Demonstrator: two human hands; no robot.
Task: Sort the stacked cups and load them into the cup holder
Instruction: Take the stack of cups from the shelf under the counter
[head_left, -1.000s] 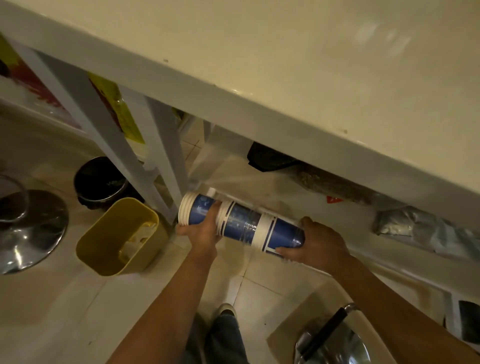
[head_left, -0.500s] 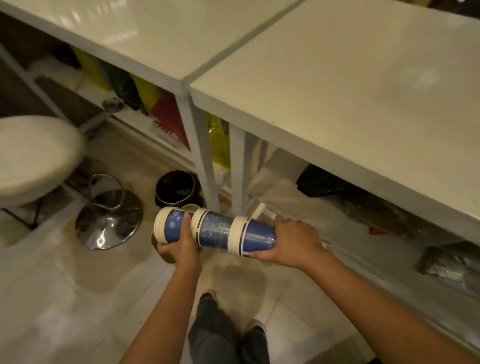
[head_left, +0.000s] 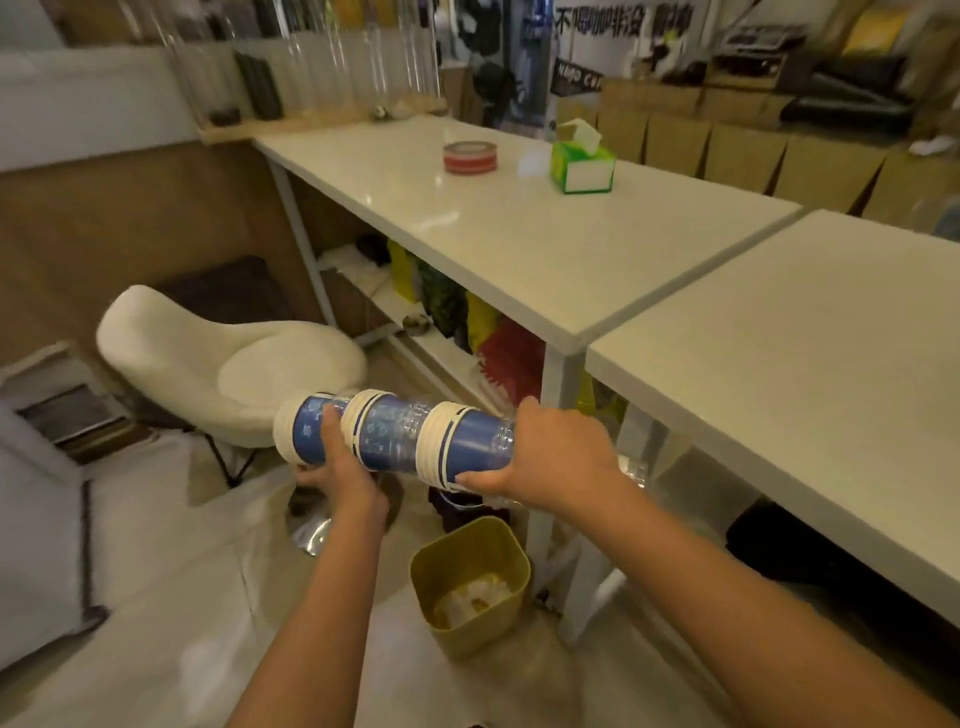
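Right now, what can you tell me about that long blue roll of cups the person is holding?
The stack of cups is a long tube of nested blue cups with white rolled rims bunched in three bands, apparently wrapped in a clear plastic sleeve. It lies nearly horizontal in the air, above the floor and a yellow bin, in front of the white tables. The left hand grips it near one end and the right hand clasps the other. Nothing else touches it.

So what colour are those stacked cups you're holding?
Blue with white rims, seen in the head view: stacked cups.
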